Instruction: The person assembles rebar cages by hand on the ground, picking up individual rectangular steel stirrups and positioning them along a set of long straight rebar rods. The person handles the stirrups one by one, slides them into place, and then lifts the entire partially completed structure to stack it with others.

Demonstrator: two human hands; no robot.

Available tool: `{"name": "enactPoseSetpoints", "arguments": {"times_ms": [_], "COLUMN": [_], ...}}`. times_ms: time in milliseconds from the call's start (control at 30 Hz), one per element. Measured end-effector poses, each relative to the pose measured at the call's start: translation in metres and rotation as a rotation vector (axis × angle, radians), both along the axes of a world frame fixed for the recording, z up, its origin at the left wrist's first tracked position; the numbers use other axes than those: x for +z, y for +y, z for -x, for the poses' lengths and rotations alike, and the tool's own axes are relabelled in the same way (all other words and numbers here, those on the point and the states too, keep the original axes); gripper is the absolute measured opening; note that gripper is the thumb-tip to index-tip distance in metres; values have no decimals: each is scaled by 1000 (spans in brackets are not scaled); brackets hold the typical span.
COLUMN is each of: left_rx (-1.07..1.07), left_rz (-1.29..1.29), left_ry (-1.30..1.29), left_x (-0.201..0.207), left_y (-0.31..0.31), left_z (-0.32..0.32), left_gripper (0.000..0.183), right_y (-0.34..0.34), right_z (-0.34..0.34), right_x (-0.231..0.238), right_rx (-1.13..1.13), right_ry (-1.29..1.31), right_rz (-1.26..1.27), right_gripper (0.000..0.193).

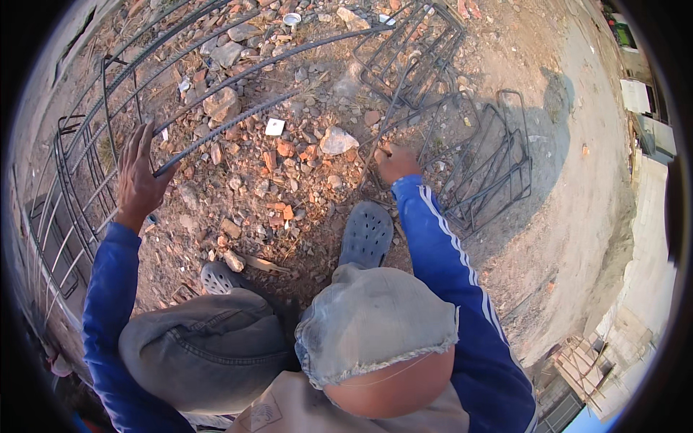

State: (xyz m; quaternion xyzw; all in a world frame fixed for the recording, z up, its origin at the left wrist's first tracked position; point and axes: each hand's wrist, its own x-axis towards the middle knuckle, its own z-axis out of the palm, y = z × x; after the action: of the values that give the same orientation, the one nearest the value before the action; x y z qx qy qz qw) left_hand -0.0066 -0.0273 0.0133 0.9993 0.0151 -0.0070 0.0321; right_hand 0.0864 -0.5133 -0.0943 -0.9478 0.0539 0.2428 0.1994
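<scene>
My left hand is at the left with its fingers stretched out and apart. Its thumb lies against the near end of a ribbed steel bar, and the hand is not wrapped round it. On the right, my right hand has its fingers curled closed at the near edge of a pile of bent wire stirrups. Thin wire runs beside its knuckles and seems to pass into the fist. Fingers hide the gripped part, so which stirrup it belongs to is unclear.
A cage of long bars and square stirrups curves along the left. More stirrups lie at the far side. Stones and brick bits cover the ground, with a pale rock between my hands. My clog stands near my right hand.
</scene>
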Motion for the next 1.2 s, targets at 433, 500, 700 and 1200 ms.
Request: {"name": "enactPoseSetpoints", "arguments": {"times_ms": [433,500,700,1200], "left_rx": [22,39,7,24], "left_rz": [33,44,7,50], "left_ry": [11,0,2,-9], "left_x": [-2,-2,-1,6], "left_y": [2,3,3,0], "left_z": [4,4,5,9], "left_gripper": [88,88,89,94], "right_y": [-53,-77,-111,-53], "right_z": [37,41,33,3], "right_x": [1,4,-5,5], "right_rx": [227,-134,-595,-419], "right_ry": [-156,-151,-244,-204], "right_rz": [463,375,117,137], "right_gripper": [59,63,54,40]}}
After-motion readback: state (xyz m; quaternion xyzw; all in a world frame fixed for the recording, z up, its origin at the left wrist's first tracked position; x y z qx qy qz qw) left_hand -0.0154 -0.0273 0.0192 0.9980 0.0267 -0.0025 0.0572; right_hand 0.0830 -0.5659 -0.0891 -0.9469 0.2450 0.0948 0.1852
